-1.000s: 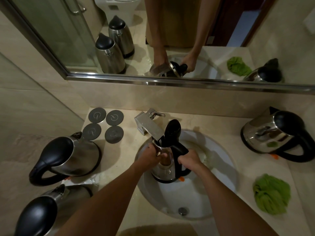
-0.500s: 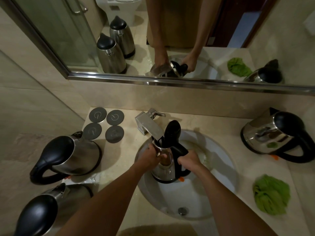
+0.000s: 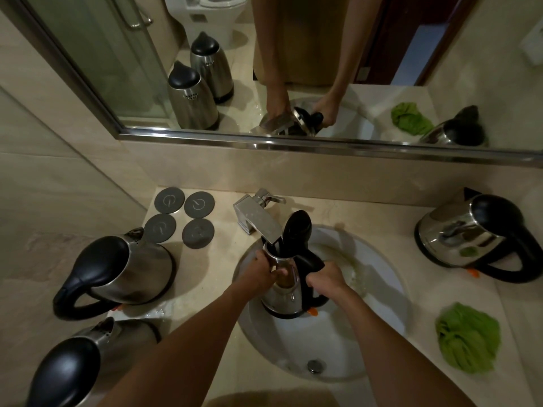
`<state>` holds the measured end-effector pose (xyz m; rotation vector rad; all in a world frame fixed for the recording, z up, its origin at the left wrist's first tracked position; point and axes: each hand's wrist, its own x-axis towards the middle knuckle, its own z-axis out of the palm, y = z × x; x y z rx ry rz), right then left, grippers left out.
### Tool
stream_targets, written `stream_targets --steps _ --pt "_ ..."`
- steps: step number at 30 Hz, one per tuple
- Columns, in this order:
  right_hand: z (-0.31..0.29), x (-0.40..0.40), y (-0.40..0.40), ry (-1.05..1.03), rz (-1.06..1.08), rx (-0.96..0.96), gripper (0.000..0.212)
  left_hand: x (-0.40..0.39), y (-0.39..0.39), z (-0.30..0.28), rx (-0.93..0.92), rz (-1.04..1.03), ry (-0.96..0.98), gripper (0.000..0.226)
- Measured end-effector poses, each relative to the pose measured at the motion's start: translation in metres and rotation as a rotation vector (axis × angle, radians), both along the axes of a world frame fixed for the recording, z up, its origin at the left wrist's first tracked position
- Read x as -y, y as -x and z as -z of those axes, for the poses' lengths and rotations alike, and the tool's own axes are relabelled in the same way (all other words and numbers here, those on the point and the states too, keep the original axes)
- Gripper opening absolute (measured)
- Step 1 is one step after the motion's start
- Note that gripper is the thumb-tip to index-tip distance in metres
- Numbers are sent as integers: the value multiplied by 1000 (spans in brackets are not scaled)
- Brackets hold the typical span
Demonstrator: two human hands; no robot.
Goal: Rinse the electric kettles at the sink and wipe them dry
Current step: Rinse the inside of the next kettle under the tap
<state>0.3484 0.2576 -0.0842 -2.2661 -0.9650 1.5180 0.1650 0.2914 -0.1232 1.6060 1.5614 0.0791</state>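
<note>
The sink (image 3: pixel 382 333) fills the counter's middle, and a kettle (image 3: pixel 286 298) stands upright in it, lid raised, mouth under the tap (image 3: pixel 258 220) at twelve o'clock. The left hand (image 3: pixel 261 273) is wrapped round its steel body at nine o'clock; the right hand (image 3: pixel 324 279) clamps the black handle at three. This looks like the rinsing step; next probably comes swirling and tipping out, then the green cloth (image 3: pixel 467 337) at four o'clock.
</note>
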Motion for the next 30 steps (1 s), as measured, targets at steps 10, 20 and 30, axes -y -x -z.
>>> stream_targets --steps 10,20,30 --pt "1 -1 -1 6 8 -12 16 1 -3 -6 0 -28 40 68" --pt "0 -2 -2 -4 1 -13 14 1 -4 -10 -28 -12 17 66" --pt "0 -1 -1 0 -2 -13 16 3 -6 -16 0 -48 66 69"
